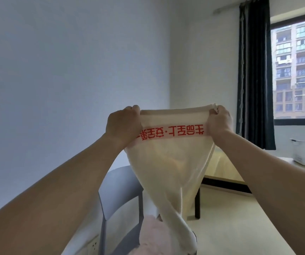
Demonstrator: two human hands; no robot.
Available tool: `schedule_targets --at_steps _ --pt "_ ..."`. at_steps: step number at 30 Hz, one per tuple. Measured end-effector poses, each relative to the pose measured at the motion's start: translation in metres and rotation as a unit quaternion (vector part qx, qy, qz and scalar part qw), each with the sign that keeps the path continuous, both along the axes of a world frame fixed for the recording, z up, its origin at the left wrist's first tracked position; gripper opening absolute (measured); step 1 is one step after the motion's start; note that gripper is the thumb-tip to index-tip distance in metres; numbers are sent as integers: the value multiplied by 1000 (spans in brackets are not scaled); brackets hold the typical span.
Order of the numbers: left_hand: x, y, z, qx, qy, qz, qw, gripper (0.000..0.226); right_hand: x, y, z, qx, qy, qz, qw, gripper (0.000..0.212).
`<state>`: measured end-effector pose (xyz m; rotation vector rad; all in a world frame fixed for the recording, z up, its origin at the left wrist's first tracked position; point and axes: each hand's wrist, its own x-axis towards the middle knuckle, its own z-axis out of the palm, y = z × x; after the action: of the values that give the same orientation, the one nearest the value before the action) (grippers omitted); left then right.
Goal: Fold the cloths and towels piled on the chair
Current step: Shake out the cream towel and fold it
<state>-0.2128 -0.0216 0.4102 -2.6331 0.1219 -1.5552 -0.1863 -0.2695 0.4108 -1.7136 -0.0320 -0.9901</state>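
One cream towel (173, 162) held up above the grey chair (118, 196), long axis hanging down, top edge left to right, red band reversed. Left hand (123, 124) and right hand (219, 120) pinching its upper corners. One pink cloth (153, 234) on the seat.

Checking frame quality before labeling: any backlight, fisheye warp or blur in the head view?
Head view: daylight from the window at right shines through the cream towel, so it glows translucent; the red band reads mirrored; wide-angle warp stretches both forearms and bends the curtain; the pink cloth at bottom is soft; left hand and right hand stay fairly sharp.
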Motion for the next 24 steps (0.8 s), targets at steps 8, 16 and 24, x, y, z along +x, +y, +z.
schedule_targets --at_steps 8,16,24 --pt "-34 -14 64 26 -82 67 994 18 -40 -24 63 -44 -42 -38 997 20" --pt "-15 -20 76 49 -61 118 990 12 -22 -47 79 -160 55 -119 978 31" --pt "46 -17 63 -120 25 78 989 12 27 -27 78 62 205 72 974 10"
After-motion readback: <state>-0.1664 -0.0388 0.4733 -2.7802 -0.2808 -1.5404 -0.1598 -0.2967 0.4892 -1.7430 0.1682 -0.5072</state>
